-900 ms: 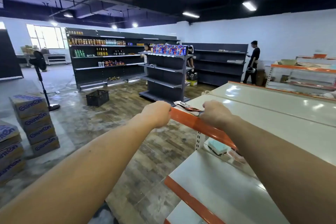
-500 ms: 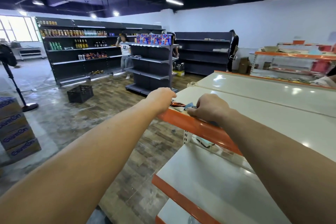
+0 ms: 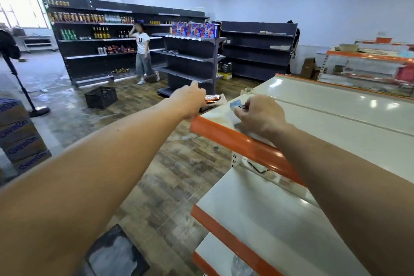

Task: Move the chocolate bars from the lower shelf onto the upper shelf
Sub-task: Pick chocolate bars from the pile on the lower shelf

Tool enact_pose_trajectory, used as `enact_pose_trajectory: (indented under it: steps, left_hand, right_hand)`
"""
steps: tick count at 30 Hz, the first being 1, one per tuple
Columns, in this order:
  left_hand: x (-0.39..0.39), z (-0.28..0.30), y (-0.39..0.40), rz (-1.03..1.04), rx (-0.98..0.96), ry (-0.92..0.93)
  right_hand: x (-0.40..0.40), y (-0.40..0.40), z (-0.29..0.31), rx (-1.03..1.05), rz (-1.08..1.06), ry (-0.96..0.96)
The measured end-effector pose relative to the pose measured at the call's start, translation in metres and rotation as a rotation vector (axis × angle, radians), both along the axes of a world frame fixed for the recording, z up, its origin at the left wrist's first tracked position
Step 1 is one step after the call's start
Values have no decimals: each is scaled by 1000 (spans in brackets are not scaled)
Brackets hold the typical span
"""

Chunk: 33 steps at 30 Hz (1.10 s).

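The upper shelf (image 3: 237, 141) is white with an orange front edge; both my hands are at its left end. My left hand (image 3: 190, 102) grips an orange and dark chocolate bar (image 3: 212, 98) at the shelf's corner, thumb raised. To its right, my right hand (image 3: 257, 116) rests on the shelf top and pinches a blue-wrapped chocolate bar (image 3: 235, 103). The lower shelf (image 3: 264, 213) runs beneath, and a few more bars (image 3: 257, 167) lie at its back, mostly hidden under the upper shelf and my right arm.
A black crate (image 3: 101, 97) stands on the wooden floor, with a fan stand (image 3: 26, 98) and stacked cartons (image 3: 22, 141) at the left. Dark shelving (image 3: 190, 56) stands ahead, and a person (image 3: 143, 51) is beside it.
My right hand has slid further onto the upper shelf, and the blue bar now shows past its fingers. My left hand stays at the corner with its bar. My view has swung left.
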<state>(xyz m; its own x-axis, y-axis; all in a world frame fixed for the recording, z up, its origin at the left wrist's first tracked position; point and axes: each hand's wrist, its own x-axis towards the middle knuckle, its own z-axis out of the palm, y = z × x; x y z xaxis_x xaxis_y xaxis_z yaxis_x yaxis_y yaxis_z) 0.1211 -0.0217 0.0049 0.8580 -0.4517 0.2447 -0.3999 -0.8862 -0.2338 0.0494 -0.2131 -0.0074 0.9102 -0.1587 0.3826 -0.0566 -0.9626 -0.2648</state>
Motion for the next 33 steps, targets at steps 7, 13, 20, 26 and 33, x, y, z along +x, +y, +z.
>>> enact_pose_trajectory:
  steps: [7, 13, 20, 26, 33]
  left_hand:
    - [-16, -28, 120, 239, -3, -58]
    - [-58, -90, 213, 345, 109, -15]
    - [-115, -185, 298, 372, 270, 118]
    - [-148, -258, 337, 267, 142, 248]
    - [-140, -314, 360, 218, 111, 324]
  right_hand:
    - [16, 109, -3, -161, 403, -271]
    - [13, 213, -39, -365, 671, -259]
    - [3, 275, -149, -313, 780, 58]
    - [-14, 303, -244, -27, 776, 416]
    - [-8, 328, -319, 87, 685, 646]
